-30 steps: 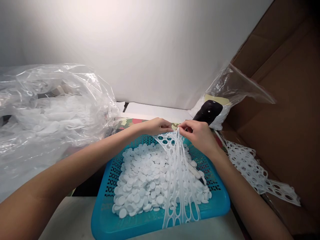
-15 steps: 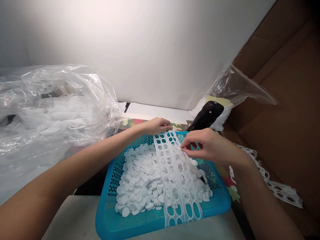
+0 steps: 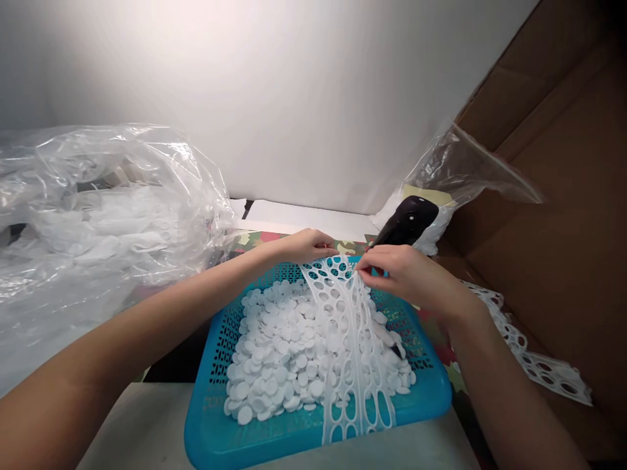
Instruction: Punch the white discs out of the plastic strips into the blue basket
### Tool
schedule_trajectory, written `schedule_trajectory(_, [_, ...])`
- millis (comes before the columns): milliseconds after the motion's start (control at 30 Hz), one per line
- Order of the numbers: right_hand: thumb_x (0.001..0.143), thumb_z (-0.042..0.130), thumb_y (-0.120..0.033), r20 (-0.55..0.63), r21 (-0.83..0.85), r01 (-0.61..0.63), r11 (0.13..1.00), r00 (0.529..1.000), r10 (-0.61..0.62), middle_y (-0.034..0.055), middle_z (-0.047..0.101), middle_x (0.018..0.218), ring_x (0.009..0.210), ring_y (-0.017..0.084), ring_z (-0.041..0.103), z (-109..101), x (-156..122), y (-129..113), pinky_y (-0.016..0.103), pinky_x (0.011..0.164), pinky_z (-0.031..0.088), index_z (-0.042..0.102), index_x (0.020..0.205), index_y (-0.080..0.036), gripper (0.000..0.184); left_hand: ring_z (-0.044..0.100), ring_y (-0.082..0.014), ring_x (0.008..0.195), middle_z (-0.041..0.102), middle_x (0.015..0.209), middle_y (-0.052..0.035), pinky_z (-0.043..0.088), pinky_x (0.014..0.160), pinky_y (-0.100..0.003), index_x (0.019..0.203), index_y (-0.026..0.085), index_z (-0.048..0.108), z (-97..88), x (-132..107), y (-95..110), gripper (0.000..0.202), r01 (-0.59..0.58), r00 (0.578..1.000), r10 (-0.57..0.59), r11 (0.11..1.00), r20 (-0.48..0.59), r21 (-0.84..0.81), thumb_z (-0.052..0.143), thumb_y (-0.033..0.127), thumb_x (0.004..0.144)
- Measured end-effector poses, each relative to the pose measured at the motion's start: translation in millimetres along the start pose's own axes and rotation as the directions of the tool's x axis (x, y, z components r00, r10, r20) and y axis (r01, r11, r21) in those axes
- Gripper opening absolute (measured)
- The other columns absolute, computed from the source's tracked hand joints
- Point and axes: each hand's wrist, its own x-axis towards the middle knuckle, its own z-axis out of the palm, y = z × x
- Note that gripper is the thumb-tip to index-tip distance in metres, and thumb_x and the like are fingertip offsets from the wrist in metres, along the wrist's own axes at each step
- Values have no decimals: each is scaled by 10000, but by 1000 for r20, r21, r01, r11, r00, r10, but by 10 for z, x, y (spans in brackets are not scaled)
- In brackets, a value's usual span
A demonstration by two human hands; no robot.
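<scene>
- Perforated white plastic strip (image 3: 343, 352): light, floppy, best taken by its far edge; it drapes over the blue mesh basket (image 3: 206, 418), across the white discs (image 3: 274, 352) inside.
- Right hand (image 3: 409, 277): fingers closed, pinching the strip at the basket's far rim.
- Left hand (image 3: 306, 247): curled just beside the strip; grip unclear.
- Versus earlier: the strip is gathered narrower at the top.

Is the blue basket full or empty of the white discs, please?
Full: round white discs lie heaped across the blue perforated plastic basket, up to its walls.
</scene>
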Motion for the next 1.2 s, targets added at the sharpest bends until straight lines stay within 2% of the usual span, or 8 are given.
schedule_trajectory(233, [817,428,-208,-37,138,-82,987,995,88,2,551,676,598,109,476,53,45,253,219,547,340,577,778,-170,159,271,-63,465,329,517,39,231,457,-216,585,168,412,-10,-12,27,304,-36,999,36,999,11,0,393,394,786])
schedule_trajectory(467, [808,432,-193,-137,186,-126,974,979,153,-13,531,637,553,94,454,72,54,285,210,525,329,575,752,-163,156,292,-66,482,391,550,20,233,467,-222,655,155,485,-20,-11,48,281,-44,999,43,999,31,15,382,375,796])
schedule_trajectory(667, [809,434,-201,-186,230,-109,967,970,154,2,558,679,557,94,453,105,72,292,207,519,333,583,756,-160,164,281,-67,481,359,544,26,222,466,-223,634,159,468,-7,-4,19,296,-49,999,49,999,23,22,380,391,795])
schedule_trajectory(733, [802,453,-212,-150,272,-83,959,981,127,1,566,675,573,97,465,90,68,246,206,525,339,593,764,-163,152,281,-67,478,340,538,30,227,465,-219,618,162,450,-5,-5,4,316,-33,999,33,999,3,19,377,415,792])
schedule_trajectory(833, [789,476,-210,9,381,-16,925,1000,14,0,593,694,612,100,499,39,50,130,201,545,359,605,779,-170,135,302,-72,478,366,541,28,237,466,-220,639,166,457,-3,-11,-3,324,1,999,0,1000,-41,16,372,438,791])
schedule_trajectory(933, [777,486,-182,155,472,26,881,981,-112,-2,609,719,619,95,510,0,37,23,200,554,375,607,785,-171,122,321,-76,486,391,540,23,246,473,-223,649,164,475,-1,-24,18,328,-4,998,6,1000,-64,20,367,436,797])
schedule_trajectory(1100, [768,488,-152,199,504,31,863,968,-150,-3,595,702,613,85,502,25,44,-36,196,557,381,592,748,-158,107,316,-67,477,399,528,25,253,464,-217,671,153,513,-19,-69,78,338,-58,992,63,997,-105,56,373,428,808])
schedule_trajectory(1200, [753,490,-126,207,498,42,866,964,-166,-8,595,692,609,80,504,64,55,-49,192,561,381,587,727,-155,104,385,-69,529,478,607,8,294,489,-205,775,149,533,-41,-91,118,282,-118,985,124,992,-123,51,417,405,794])
